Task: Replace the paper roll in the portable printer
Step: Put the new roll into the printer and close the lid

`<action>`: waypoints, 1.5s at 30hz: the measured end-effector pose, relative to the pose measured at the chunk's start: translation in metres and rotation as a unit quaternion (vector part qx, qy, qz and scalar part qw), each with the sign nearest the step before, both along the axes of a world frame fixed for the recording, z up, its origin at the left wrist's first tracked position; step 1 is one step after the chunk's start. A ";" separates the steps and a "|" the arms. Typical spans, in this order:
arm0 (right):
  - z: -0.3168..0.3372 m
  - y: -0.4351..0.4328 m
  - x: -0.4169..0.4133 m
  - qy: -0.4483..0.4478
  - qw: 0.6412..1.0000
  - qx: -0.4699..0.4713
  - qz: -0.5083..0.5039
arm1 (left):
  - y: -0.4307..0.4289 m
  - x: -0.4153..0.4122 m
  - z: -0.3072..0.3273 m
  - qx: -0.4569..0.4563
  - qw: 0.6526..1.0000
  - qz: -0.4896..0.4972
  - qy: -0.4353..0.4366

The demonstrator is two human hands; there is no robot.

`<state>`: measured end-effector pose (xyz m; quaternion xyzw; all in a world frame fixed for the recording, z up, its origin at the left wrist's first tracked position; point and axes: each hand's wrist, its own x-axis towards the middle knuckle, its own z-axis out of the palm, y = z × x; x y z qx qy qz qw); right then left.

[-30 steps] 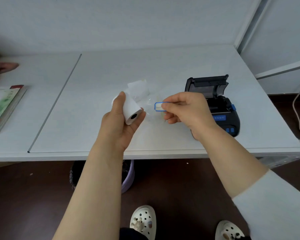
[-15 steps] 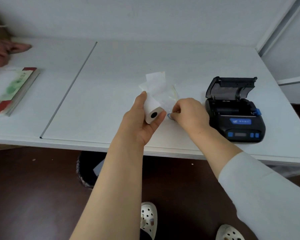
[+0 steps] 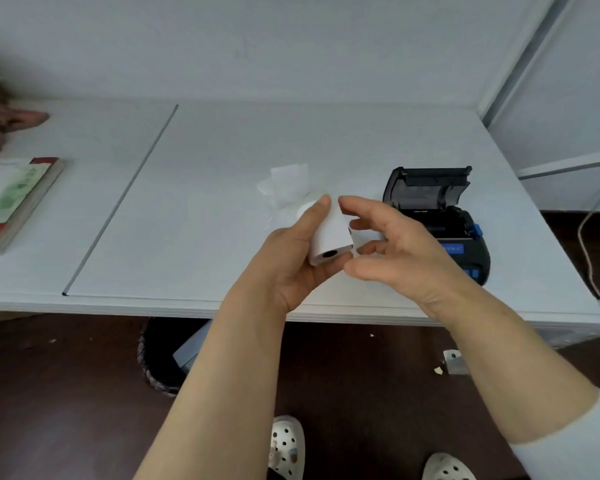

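Note:
My left hand (image 3: 288, 261) grips a white paper roll (image 3: 329, 233), its dark core hole facing me, above the front part of the white table (image 3: 222, 202). My right hand (image 3: 395, 251) hovers just right of the roll with fingers spread and curled toward it, the fingertips close to the roll's side; I cannot tell if they touch it. The black portable printer (image 3: 444, 216) with blue buttons stands on the table behind my right hand, lid flipped up and paper bay exposed. A crumpled clear wrapper with white paper (image 3: 286, 185) lies on the table behind the roll.
A book with a red and green cover (image 3: 18, 199) lies at the table's left. Another person's hand (image 3: 4, 128) rests at the far left. A seam (image 3: 125, 199) splits the tabletop. Under the table stands a dark bin (image 3: 160, 358); a white cable (image 3: 589, 237) hangs at right.
My right hand held a blue-edged sticker one second ago, lowered it to the table by the wrapper, and now is empty and open beside the roll. The left hand kept the roll.

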<state>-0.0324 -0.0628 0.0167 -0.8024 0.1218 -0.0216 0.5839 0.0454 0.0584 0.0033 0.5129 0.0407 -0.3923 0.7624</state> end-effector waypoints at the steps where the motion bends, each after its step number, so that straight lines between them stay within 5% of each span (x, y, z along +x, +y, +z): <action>1: 0.003 -0.003 -0.004 0.009 0.999 -0.029 0.009 | -0.003 -0.003 0.002 0.004 1.000 -0.020 -0.008; 15: 0.010 -0.043 -0.027 0.029 0.985 0.150 -0.075 | -0.028 -0.024 0.018 0.153 0.958 -0.181 -0.158; 22: 0.010 -0.059 -0.038 0.088 0.986 0.134 -0.038 | -0.042 -0.031 0.018 0.213 0.938 -0.190 -0.198; 28: 0.009 -0.085 -0.047 -0.004 0.946 0.258 -0.195 | -0.064 -0.034 0.023 0.060 0.993 -0.051 -0.086; 32: 0.002 -0.102 -0.050 -0.031 0.936 0.216 -0.275 | -0.082 -0.043 0.018 0.119 0.976 0.045 -0.179; 45: -0.010 -0.102 -0.043 -0.065 0.952 0.050 -0.294 | -0.116 -0.044 0.004 0.215 0.929 0.087 -0.287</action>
